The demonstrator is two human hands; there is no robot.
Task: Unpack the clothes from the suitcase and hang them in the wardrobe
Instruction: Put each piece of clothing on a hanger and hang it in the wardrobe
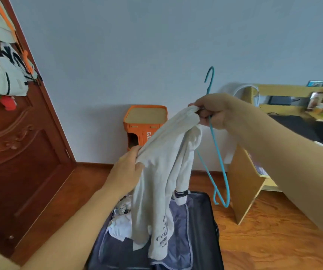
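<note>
Head view, looking forward and down over an open suitcase on the wooden floor, at 6 o'clock of the picture

Right hand at about 2 o'clock from the centre, fingers curled, pinching together the neck of a blue hanger and one end of a white garment. Hook of the hanger pointing up above the knuckles, body of the hanger hanging down below the hand, tilted, lower end above the right edge of the suitcase

Left hand near the centre, slightly toward 8 o'clock, fingers curled and gripping the same white garment lower on its edge. Garment stretched between both hands, rest of it falling straight down over the suitcase, dark print visible near the bottom hem. Not possible to tell if the hem touches the lining

Inside the suitcase, at 7 o'clock from the hanging garment, more crumpled clothes, white and patterned, lying on the grey-blue lining

At 9 to 10 o'clock a dark red wooden door with carved panels, with white clothes hanging on its upper part, orange hanger parts showing among them. At 12 o'clock behind the hands an orange box standing against the pale wall. At 3 o'clock a light wooden desk with shelves and small items, too blurred to name
</note>
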